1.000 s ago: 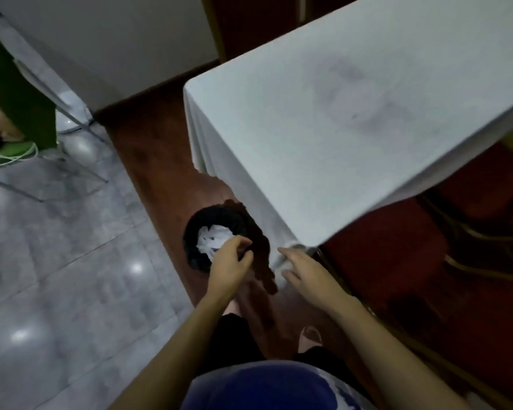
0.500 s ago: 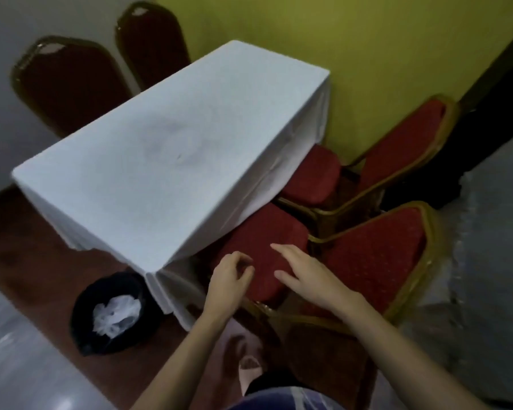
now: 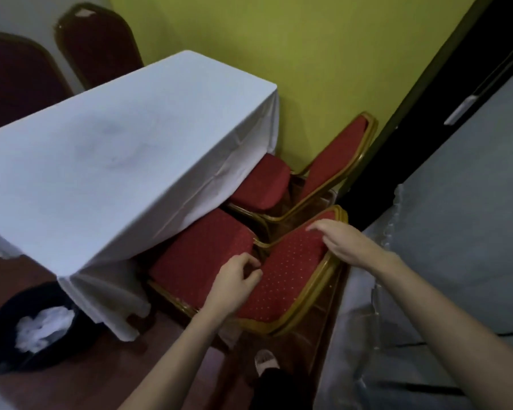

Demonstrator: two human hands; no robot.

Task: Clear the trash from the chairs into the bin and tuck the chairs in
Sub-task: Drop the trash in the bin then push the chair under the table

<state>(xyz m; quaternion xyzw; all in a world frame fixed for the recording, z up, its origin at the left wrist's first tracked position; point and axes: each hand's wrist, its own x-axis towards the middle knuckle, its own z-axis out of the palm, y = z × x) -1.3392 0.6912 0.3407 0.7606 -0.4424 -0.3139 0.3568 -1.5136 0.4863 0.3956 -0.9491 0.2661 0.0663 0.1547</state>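
The near red chair (image 3: 290, 276), gold-framed, has its seat (image 3: 202, 261) partly under the white-clothed table (image 3: 116, 149). My left hand (image 3: 237, 279) hovers at the backrest's lower left edge, fingers curled with nothing seen in them. My right hand (image 3: 347, 244) lies on the upper backrest near its top rim, fingers spread. A second red chair (image 3: 335, 161) stands behind it by the yellow wall, seat (image 3: 261, 184) partly under the cloth. No trash shows on either seat. A black bin (image 3: 0, 329) on the floor at lower left holds crumpled white trash (image 3: 42, 324).
Two dark red chairs (image 3: 98, 42) stand at the table's far side. A grey plastic-covered surface (image 3: 456, 232) runs close along the right, leaving a narrow gap beside the near chair. My foot (image 3: 265, 362) is on the brown floor just behind the chair.
My view has swung from the bin to the two red chairs. Both hands moved from above the bin to the near chair's backrest; the right hand now rests on it.
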